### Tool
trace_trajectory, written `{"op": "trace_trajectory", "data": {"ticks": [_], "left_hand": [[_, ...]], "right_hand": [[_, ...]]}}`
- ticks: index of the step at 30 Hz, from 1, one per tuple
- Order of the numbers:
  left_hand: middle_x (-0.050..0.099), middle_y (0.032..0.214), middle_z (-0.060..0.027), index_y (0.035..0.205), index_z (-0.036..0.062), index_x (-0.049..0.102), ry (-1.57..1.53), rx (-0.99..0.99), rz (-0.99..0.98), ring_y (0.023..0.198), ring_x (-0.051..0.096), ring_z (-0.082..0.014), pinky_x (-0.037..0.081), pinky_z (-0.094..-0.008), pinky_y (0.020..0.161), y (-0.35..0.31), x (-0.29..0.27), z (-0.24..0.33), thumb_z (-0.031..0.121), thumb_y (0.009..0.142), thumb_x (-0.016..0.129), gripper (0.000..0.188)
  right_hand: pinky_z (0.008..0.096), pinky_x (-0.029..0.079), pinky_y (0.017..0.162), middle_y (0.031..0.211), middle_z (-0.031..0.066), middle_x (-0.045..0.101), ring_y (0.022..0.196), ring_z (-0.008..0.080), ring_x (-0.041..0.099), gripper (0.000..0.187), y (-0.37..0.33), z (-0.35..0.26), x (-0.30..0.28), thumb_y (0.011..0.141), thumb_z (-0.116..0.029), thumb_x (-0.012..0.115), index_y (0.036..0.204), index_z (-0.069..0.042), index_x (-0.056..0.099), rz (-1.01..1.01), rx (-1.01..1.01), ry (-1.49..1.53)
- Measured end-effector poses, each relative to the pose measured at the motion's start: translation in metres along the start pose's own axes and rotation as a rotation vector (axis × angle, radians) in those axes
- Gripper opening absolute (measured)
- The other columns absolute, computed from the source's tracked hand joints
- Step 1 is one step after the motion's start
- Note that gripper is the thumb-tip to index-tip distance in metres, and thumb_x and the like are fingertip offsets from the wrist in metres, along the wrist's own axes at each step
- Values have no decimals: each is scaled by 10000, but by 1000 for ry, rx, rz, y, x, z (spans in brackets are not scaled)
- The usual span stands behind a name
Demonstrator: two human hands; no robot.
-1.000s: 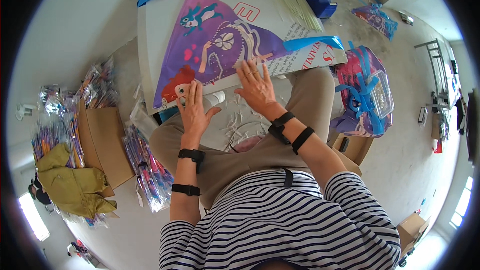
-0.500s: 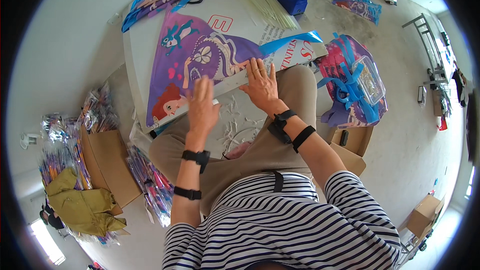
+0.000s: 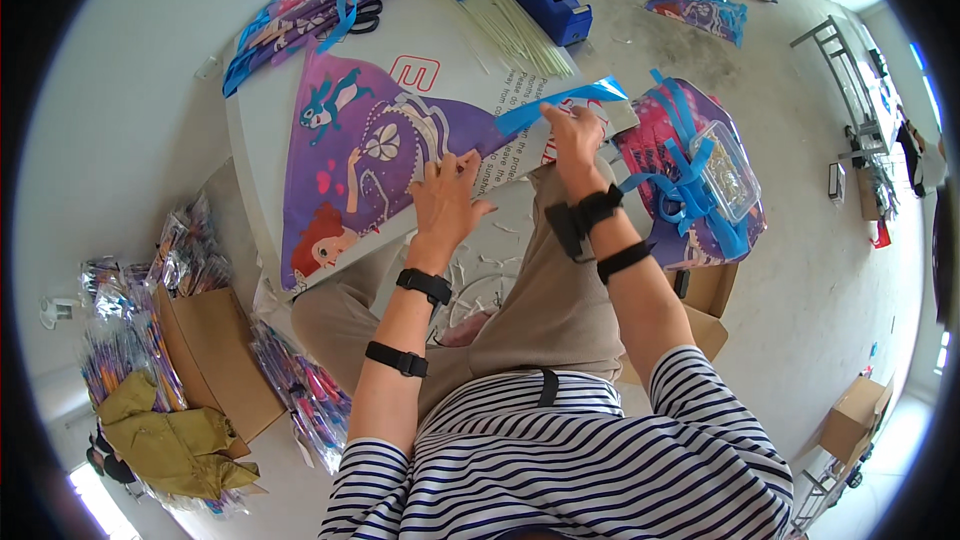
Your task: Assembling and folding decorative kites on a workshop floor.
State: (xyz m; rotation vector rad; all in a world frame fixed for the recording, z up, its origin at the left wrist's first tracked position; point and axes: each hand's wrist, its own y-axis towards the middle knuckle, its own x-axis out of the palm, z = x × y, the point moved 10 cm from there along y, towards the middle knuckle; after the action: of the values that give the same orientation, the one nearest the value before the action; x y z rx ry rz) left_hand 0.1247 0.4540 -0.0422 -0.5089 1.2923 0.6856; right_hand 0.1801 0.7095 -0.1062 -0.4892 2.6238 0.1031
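A purple triangular kite (image 3: 400, 195) with a red-haired cartoon figure lies flat on a white printed board (image 3: 262, 155) over my lap. My left hand (image 3: 450, 205) rests on its near edge, fingers apart and slightly bent, thumb out to the side. From the kite's right corner runs a shiny blue ribbon tail (image 3: 520, 118). My right hand (image 3: 577, 145) is at this ribbon, its fingers curled and closed on the ribbon's near edge; the fingertips are partly hidden.
Folded kites (image 3: 330, 0), black scissors (image 3: 366, 18), pale thin rods (image 3: 510, 28) and a blue tape dispenser (image 3: 548, 0) lie along the board's far side. To the right, a clear plastic box (image 3: 730, 175) sits on more kites. Cardboard boxes (image 3: 215, 355) and bagged bundles (image 3: 295, 380) stand left.
My left hand has moved right and down onto the kite's near edge. My right hand has left the edge and moved right to the blue ribbon. The view has shifted slightly.
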Motion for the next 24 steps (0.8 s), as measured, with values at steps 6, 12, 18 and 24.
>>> {"op": "trace_trajectory", "data": {"ticks": [6,12,18,24], "left_hand": [[522,1150,13,1384,243,568,55,-3,81,1041,550,-267,497,-492,759,-2,-3,2,424,669,898,808],[516,1190,12,1373,220,574,3,-49,33,1112,531,-269,468,-564,830,-4,3,-4,424,655,919,823],[516,1195,4,1382,227,574,-29,-58,42,1127,526,-270,467,-577,845,-5,0,-7,449,665,917,825],[517,1204,-7,1392,227,571,-33,-72,35,1157,516,-274,467,-607,874,-8,6,-9,477,676,909,831]], "right_hand": [[384,545,820,972,212,751,901,302,732,350,52,-21,37,885,-294,757,975,44,760,-264,-457,-337],[335,535,875,1087,134,740,954,245,718,314,196,49,-8,946,-209,630,1150,16,710,-377,53,506],[277,523,941,1226,40,726,1017,176,702,393,273,-55,-126,1018,-106,478,1360,-17,650,-591,-180,712],[368,549,823,1092,129,716,940,268,704,361,122,-294,-107,927,-99,567,1257,-109,714,28,-1269,-261]]}}
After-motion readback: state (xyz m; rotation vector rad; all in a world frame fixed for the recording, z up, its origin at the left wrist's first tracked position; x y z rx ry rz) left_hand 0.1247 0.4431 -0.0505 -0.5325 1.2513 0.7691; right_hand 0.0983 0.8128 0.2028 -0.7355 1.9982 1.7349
